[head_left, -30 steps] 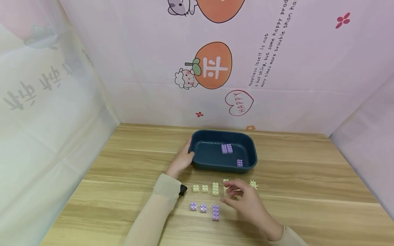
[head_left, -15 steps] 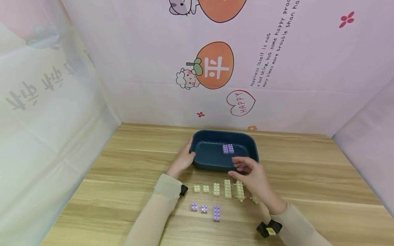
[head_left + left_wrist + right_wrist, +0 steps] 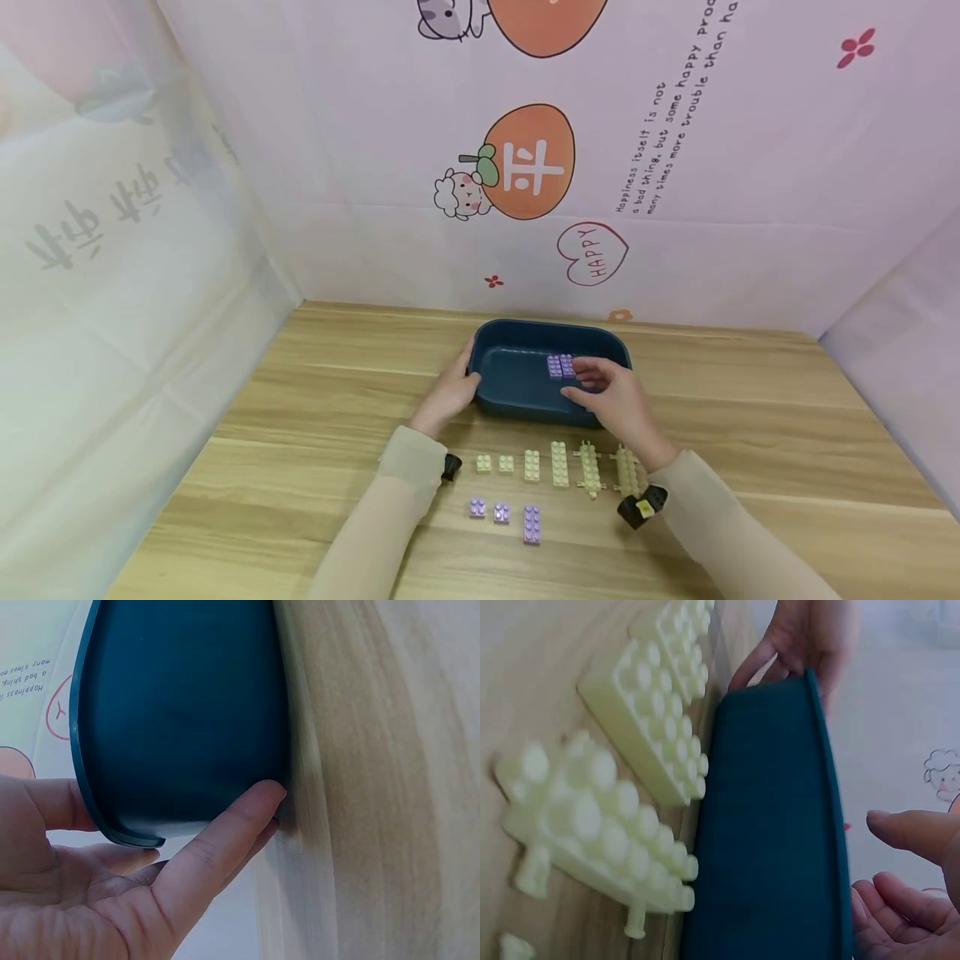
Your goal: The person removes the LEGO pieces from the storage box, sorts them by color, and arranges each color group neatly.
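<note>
At the left end of a dark teal tray [image 3: 525, 409], my left hand [image 3: 448, 396] grips the wall, thumb toward the front and fingers around the far side. My right hand [image 3: 621, 407] reaches over the tray's right part, thumb and fingers apart, nothing seen between them. Its fingertips are close to two purple building bricks [image 3: 554, 367] lying side by side on the tray floor. Whether they touch the bricks cannot be told. In the right wrist view the right thumb [image 3: 915, 834] shows beyond the tray wall [image 3: 772, 810]. The tray's right front corner is partly hidden by the right hand.
In front of the tray runs a row of pale yellow bricks [image 3: 559, 463], small to long; the two rightmost [image 3: 590, 469] have side pegs. Nearer lie three purple bricks [image 3: 531, 525]. A printed cloth [image 3: 375, 167] hangs behind the wooden table [image 3: 337, 392].
My right hand has moved forward from above the yellow bricks to over the tray, near the two purple bricks, uncovering the yellow row. The left hand has stayed on the tray.
</note>
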Motion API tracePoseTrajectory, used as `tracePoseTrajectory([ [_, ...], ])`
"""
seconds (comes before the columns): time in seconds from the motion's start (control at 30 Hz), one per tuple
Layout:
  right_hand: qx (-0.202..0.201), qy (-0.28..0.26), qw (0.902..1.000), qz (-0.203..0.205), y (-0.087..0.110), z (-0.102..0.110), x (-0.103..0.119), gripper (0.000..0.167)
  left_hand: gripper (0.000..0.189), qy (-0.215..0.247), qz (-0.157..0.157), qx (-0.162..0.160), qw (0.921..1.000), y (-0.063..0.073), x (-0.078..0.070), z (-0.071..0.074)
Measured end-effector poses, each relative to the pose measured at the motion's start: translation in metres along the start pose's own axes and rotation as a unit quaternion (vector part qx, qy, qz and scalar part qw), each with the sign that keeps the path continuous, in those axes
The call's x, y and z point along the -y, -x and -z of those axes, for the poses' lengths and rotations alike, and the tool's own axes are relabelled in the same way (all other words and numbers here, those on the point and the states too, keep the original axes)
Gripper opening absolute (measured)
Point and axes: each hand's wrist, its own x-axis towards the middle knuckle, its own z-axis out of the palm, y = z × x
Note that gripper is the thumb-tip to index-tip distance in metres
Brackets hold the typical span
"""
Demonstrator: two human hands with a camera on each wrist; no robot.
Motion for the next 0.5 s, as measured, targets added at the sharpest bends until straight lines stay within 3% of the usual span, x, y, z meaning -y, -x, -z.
tracePoseTrajectory([
  [0.5,0.038,0.037,0.9972,-0.052,-0.037,-0.006,-0.014,0.049,0.064,-0.007,0.007,-0.002,1.0,0.0,0.001,-0.001],
])
